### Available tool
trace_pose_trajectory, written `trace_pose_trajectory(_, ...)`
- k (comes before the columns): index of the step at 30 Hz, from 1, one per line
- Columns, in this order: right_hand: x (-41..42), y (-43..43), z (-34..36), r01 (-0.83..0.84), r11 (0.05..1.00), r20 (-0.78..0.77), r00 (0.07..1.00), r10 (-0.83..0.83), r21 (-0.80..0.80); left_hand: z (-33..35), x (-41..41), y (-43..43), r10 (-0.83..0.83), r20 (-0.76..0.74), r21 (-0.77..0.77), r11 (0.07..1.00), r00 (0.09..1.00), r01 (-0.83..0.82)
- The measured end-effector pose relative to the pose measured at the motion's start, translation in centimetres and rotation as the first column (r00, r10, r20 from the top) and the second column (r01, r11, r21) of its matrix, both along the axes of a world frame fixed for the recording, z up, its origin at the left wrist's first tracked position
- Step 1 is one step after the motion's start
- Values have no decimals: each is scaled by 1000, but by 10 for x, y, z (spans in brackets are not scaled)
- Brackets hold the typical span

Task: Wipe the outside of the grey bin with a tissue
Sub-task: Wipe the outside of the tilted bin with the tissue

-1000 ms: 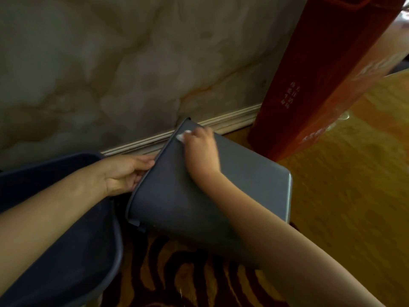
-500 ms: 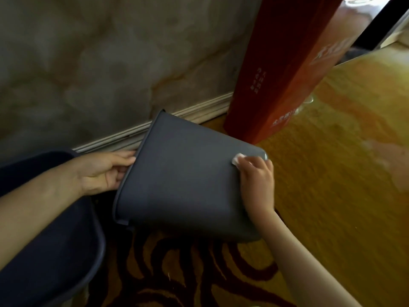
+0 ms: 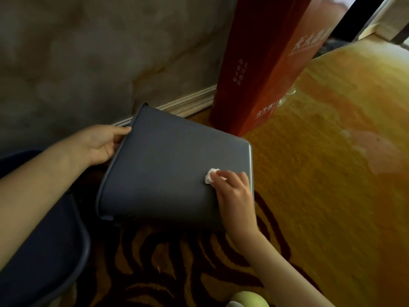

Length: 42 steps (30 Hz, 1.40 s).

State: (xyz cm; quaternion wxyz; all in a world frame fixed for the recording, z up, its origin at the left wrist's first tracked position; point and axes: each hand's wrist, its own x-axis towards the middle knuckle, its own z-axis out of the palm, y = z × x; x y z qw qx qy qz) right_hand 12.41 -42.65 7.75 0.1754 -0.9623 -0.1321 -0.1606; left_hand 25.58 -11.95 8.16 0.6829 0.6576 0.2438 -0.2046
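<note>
The grey bin (image 3: 168,165) lies tipped on its side on the carpet, its open rim to the left and its base to the right. My left hand (image 3: 100,144) grips the rim at the upper left. My right hand (image 3: 232,191) presses a small crumpled white tissue (image 3: 210,175) against the bin's upper side wall, near the base end. Only a bit of the tissue shows past my fingers.
A second dark bin (image 3: 44,251) sits at the lower left beside the grey one. A tall red paper bag (image 3: 261,69) stands against the marble wall (image 3: 88,52) behind. A patterned orange carpet (image 3: 332,173) covers the floor. A pale green round object (image 3: 250,300) peeks in at the bottom edge.
My right hand slid the tissue from the rim end across the bin's side to the base end, then a little down. The left hand kept its grip on the rim.
</note>
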Motion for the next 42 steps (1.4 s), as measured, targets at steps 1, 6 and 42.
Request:
trace_pose_trajectory(1, 1, -13, -5, 57, 997, 2, 998, -57, 43, 2, 3, -7, 9, 11, 2, 1000, 1000, -9)
trace_pose_trajectory(6, 3, -56, -4, 296, 944, -77, 955, -288, 147, 23, 16, -28, 61, -2, 37, 997, 998, -61)
trace_pose_trajectory(42, 132, 86, 58, -225, 954, 360, 922, 142, 200, 45, -57, -38, 79, 534, -110, 994, 842, -24)
